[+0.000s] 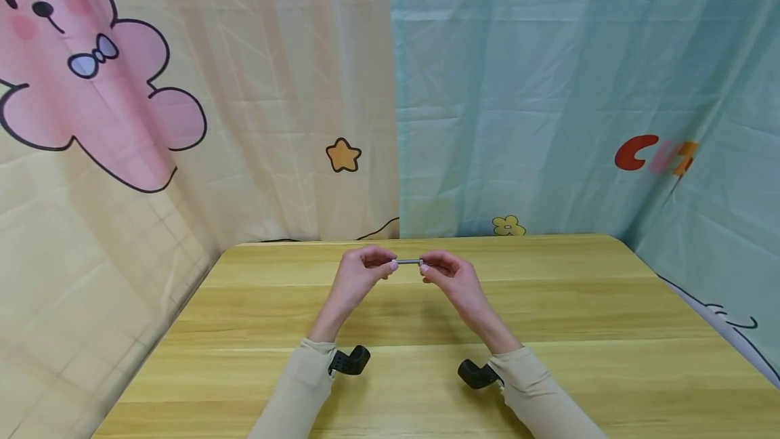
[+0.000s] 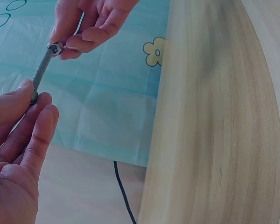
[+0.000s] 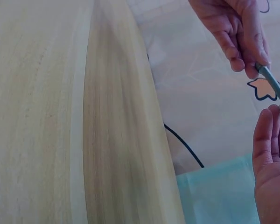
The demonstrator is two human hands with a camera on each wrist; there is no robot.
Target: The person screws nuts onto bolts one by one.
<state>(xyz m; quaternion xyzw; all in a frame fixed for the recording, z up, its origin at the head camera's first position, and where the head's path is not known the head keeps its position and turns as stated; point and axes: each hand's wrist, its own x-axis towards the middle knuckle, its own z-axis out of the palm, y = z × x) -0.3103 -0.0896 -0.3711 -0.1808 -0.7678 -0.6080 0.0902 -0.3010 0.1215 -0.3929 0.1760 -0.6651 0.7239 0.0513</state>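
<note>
A grey metal bolt (image 1: 407, 261) is held level between both hands, above the far part of the table. My left hand (image 1: 363, 272) pinches its head end between thumb and fingers; the head is mostly covered by the fingertips in the left wrist view. At the other end sits a hex nut (image 2: 55, 48), pinched by the thumb and fingers of my right hand (image 1: 452, 278). Between the two hands the threaded shank (image 2: 42, 70) shows bare. In the right wrist view the bolt (image 3: 272, 83) runs down from the left fingertips to the right ones.
The wooden table (image 1: 402, 385) spreads beneath both forearms. Printed curtains (image 1: 292, 87) hang behind and beside it. Black wrist cameras (image 1: 352, 360) are strapped at both sleeves. A thin black cable (image 2: 122, 191) runs near the table edge in the left wrist view.
</note>
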